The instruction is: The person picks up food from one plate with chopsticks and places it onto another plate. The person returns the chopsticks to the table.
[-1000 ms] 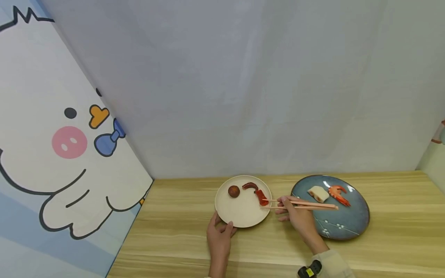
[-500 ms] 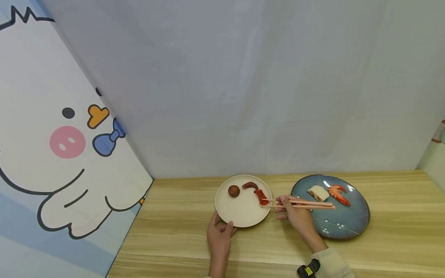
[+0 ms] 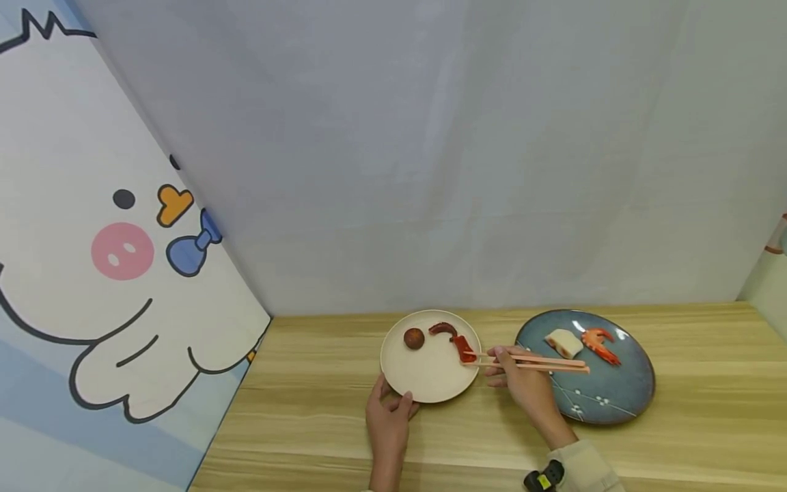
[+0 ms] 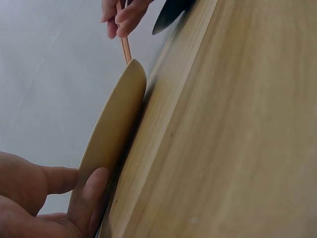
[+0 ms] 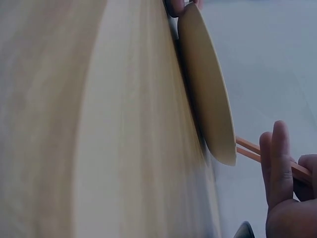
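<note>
My left hand (image 3: pixel 389 420) grips the near rim of a round cream plate (image 3: pixel 424 379), thumb at the edge and fingers along its side and underside, as the left wrist view also shows. A pair of pinkish-orange chopsticks (image 3: pixel 547 362) is held in my right hand (image 3: pixel 529 386), just left of the blue plate. Their tips reach over the cream plate's right rim to a red rectangular piece of food (image 3: pixel 463 348). Touching that piece is a dark red curved strip, like a tentacle (image 3: pixel 443 329). A brown ball (image 3: pixel 414 338) sits at the plate's upper left.
On the right stands an oval blue plate (image 3: pixel 627 396) with white blossom patterns. It carries a whitish block of food (image 3: pixel 563 343) and an orange shrimp (image 3: pixel 599 345). Behind the wooden table (image 3: pixel 295 410) hangs a grey curtain (image 3: pixel 430 171); a cartoon panel (image 3: pixel 123 307) stands at the left.
The rear ends of the chopsticks have shifted slightly left, and their tips have come a little closer together at the red piece. My left hand and both plates stay in place.
</note>
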{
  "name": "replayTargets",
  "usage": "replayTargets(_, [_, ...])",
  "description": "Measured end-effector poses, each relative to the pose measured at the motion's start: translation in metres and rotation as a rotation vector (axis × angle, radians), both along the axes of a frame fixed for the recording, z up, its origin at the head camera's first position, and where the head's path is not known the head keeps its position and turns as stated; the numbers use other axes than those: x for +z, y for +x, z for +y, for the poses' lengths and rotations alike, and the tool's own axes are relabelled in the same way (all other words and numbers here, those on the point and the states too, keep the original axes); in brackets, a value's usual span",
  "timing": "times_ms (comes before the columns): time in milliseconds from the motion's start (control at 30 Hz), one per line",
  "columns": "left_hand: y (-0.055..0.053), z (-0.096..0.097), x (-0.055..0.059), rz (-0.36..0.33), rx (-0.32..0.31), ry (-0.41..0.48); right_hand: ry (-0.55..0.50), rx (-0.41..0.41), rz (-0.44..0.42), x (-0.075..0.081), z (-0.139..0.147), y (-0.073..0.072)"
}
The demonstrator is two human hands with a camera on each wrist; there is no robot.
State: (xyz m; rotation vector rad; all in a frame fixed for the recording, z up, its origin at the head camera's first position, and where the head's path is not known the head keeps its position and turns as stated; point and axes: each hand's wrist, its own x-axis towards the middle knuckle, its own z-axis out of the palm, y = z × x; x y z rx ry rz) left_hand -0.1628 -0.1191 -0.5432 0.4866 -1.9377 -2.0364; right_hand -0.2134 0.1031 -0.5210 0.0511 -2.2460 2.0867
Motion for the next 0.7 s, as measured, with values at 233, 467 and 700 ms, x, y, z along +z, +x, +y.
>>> replayTargets(233, [0.0006, -0.0004, 0.0000, 0.005, -0.003, -0.005, 0.028, -0.020, 0.005, 0.0006, -0.0014, 0.0004])
replayTargets(467, [0.0007, -0.0001, 0.0005, -0.002, -0.001, -0.002, 0.043, -0.040, 0.023, 0.0006, -0.0029, 0.0001])
replayTargets(700, [-0.0003, 0.0001, 0.0012, -0.002, 0.002, 0.002, 0.007, -0.055, 0.028, 0.0012, -0.0033, -0.0011])
